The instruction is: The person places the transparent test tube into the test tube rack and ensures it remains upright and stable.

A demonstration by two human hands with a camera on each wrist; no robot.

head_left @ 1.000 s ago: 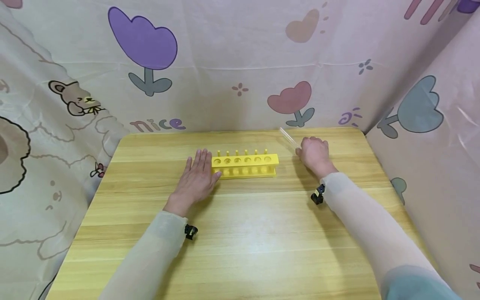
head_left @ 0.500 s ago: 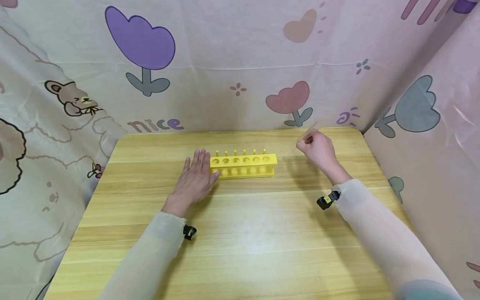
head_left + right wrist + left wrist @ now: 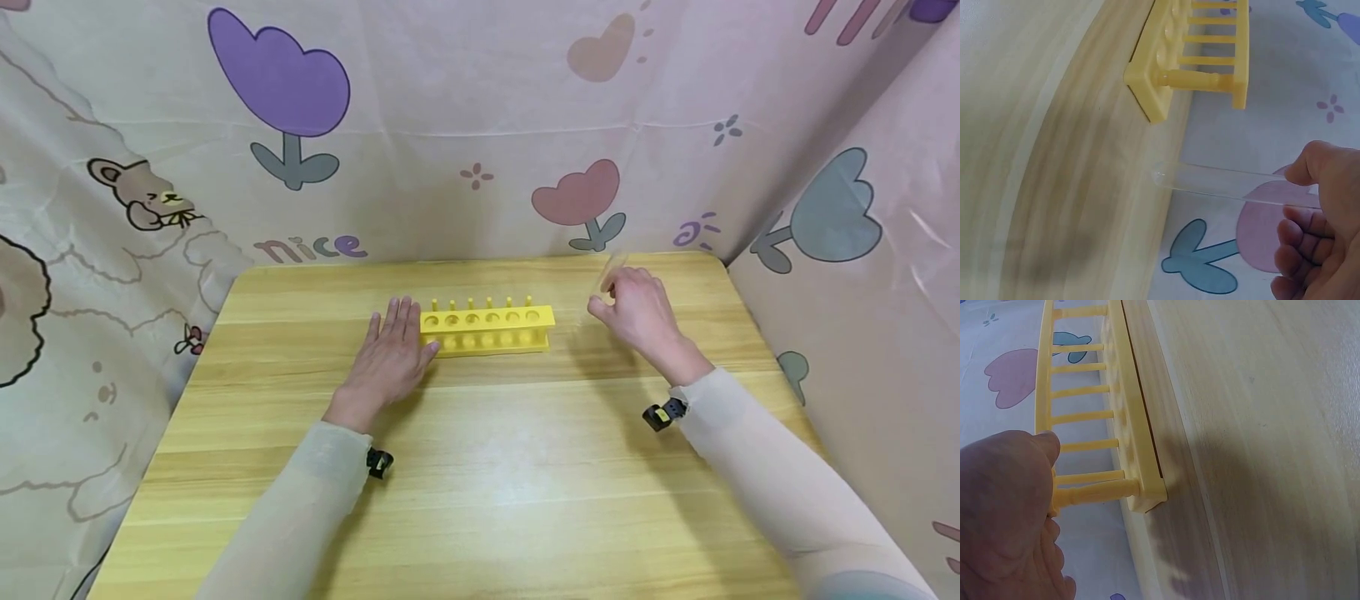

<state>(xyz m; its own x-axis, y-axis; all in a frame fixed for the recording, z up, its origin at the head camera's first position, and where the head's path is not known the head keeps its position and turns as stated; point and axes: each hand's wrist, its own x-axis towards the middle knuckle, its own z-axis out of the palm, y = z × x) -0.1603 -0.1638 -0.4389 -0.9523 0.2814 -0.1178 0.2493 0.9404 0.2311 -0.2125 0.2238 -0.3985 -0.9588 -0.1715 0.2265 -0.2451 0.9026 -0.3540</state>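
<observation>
A yellow test tube rack [image 3: 487, 321] with a row of round holes and short pegs stands toward the back of the table. At its left end lies my left hand [image 3: 386, 358], fingers straight; in the left wrist view the thumb [image 3: 1047, 445] touches the upper plate. Right of the rack, my right hand [image 3: 641, 312] pinches a clear glass test tube [image 3: 1222, 181] between thumb and fingers. The tube's rounded end points down toward the table, and its upper part shows faintly above the hand in the head view.
The wooden table [image 3: 480, 467] reaches back to a patterned cloth [image 3: 420, 125] hanging behind it. More cloth hangs along both sides. Each wrist wears a small black camera, such as the right wrist camera [image 3: 663, 412].
My right hand has lifted and turned the test tube from a slant toward the upper left to a steeper, nearly upright stance. My left hand has stayed by the rack.
</observation>
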